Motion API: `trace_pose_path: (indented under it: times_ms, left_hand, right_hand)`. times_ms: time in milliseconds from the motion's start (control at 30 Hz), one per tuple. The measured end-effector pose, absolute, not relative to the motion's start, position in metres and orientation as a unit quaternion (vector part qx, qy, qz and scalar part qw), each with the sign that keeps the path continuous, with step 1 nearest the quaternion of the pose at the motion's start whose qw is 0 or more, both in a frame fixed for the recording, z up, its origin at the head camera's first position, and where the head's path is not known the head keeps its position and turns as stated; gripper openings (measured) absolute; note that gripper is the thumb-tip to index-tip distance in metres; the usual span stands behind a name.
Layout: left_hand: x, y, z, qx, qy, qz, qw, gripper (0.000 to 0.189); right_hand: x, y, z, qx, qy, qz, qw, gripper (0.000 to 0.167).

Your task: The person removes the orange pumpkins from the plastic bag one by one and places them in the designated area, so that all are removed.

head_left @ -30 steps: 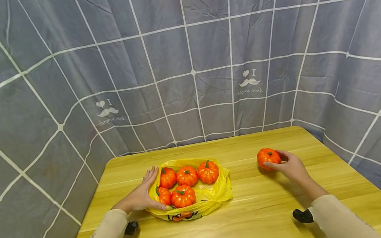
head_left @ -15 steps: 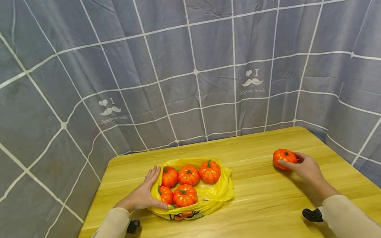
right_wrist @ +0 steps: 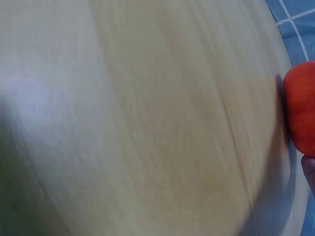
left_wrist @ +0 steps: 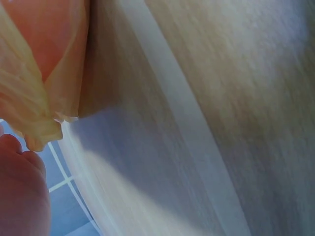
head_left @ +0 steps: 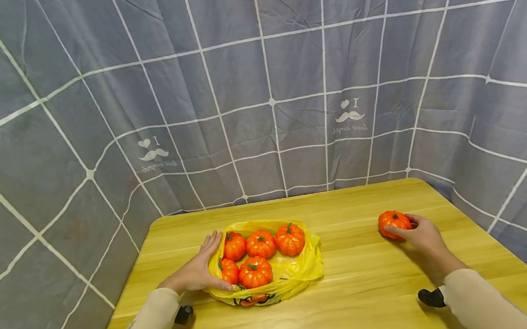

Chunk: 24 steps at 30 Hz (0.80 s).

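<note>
A: Right hand point(head_left: 423, 232)?
B: Clamped on one orange pumpkin point(head_left: 392, 220), thumb across near side. Contact with wooden tabletop point(head_left: 346, 266) beneath: cannot tell.
A: Left hand point(head_left: 197, 272)?
B: Thumb and fingers wide apart, touching left side of yellow bag point(head_left: 307, 265). Just right of that palm, inside bag: five pumpkins point(head_left: 255, 273), three in far row, two in near row.
A: Bag relative to right grip?
B: To its left, well apart.
A: Elsewhere?
B: Beyond both grips, grey curtain point(head_left: 238, 84) with white grid lines. Behind each hand, pale sleeve point(head_left: 141, 326).
</note>
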<state>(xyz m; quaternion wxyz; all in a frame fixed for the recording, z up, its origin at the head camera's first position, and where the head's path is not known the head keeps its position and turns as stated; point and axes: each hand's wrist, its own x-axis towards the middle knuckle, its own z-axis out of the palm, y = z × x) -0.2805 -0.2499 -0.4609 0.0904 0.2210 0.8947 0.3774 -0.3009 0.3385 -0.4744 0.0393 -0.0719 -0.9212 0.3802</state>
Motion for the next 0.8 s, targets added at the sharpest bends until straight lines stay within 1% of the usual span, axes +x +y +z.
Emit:
trace_pose_path:
  times_ms: [500, 667, 800]
  left_hand:
    - [-0.281, -0.247, -0.466, 0.224, 0.894, 0.375, 0.093, 0.136]
    - [-0.280, -0.248, -0.465, 0.224, 0.896, 0.373, 0.091, 0.136]
    - [-0.279, -0.251, -0.464, 0.227, 0.896, 0.373, 0.084, 0.136]
  right_hand:
    - [-0.299, 0.345, -0.483, -0.056, -0.928, 0.367, 0.039, 0.100]
    - [-0.301, 0.343, -0.474, -0.033, -0.920, 0.387, 0.045, 0.106]
    - [-0.304, 0.341, -0.459, -0.012, -0.923, 0.379, 0.067, 0.112]
